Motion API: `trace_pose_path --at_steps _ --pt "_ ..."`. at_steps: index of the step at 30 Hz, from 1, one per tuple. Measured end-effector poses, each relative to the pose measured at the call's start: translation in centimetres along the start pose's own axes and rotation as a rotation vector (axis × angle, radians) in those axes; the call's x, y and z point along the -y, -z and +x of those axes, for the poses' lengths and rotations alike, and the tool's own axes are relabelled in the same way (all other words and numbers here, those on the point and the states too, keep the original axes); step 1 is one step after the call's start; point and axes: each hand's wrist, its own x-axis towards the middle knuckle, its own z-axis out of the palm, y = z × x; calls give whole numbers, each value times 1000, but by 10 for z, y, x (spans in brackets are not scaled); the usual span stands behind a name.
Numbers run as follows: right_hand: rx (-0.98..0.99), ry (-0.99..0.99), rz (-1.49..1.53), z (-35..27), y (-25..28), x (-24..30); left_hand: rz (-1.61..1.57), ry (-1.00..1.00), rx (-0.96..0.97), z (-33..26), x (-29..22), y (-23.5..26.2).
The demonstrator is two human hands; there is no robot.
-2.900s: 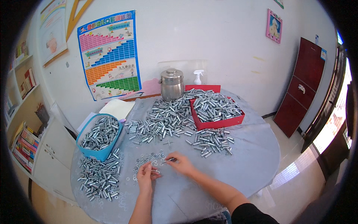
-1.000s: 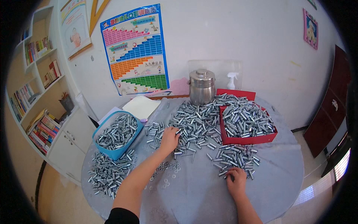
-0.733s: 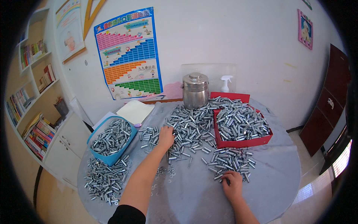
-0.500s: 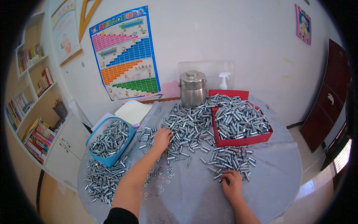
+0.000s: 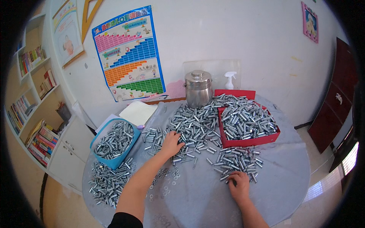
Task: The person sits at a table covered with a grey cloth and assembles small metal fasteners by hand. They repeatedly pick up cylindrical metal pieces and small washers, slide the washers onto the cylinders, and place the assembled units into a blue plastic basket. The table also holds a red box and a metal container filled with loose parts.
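Observation:
My left hand (image 5: pixel 172 145) reaches into the near edge of the large heap of shiny metal sleeves (image 5: pixel 195 123) in the middle of the table. Its fingers and thumb are bent toward each other among the pieces; what lies between them is hidden. To the right, my right hand (image 5: pixel 239 186) rests at the near edge of a smaller pile of metal sleeves (image 5: pixel 240 159), fingers curled and thumb drawn in. Anything in that grip is too small to make out. Flat ring washers (image 5: pixel 175 174) lie scattered beside my left forearm.
A blue bin (image 5: pixel 116 162) full of metal pieces stands left, with a pile of thin metal bolts (image 5: pixel 108 184) before it. A red box (image 5: pixel 251 142) heaped with sleeves stands right. Behind are a steel canister (image 5: pixel 199 91), a spray bottle (image 5: pixel 229 80) and paper (image 5: pixel 137 113).
My left hand has shifted slightly right and toward me along the heap's edge. My right hand stays at the small pile, its fingers a little more drawn in. The whole view has shifted slightly.

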Motion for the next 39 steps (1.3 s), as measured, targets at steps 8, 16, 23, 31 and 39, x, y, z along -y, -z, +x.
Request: trace_pose_path --at_steps 8,16,23,31,39 --pt "-34 9 2 0 1 4 38 9 0 -10 -3 -6" --pt "-32 17 -10 0 1 5 -194 -54 147 -55 -42 14" --pt "-26 5 -9 -1 0 3 -313 -120 161 -55 -65 22" --pt "-13 -10 -17 0 2 5 -202 -165 -10 3 -61 -17" --pt "-23 16 0 0 1 2 -24 -238 20 47 -75 -62"
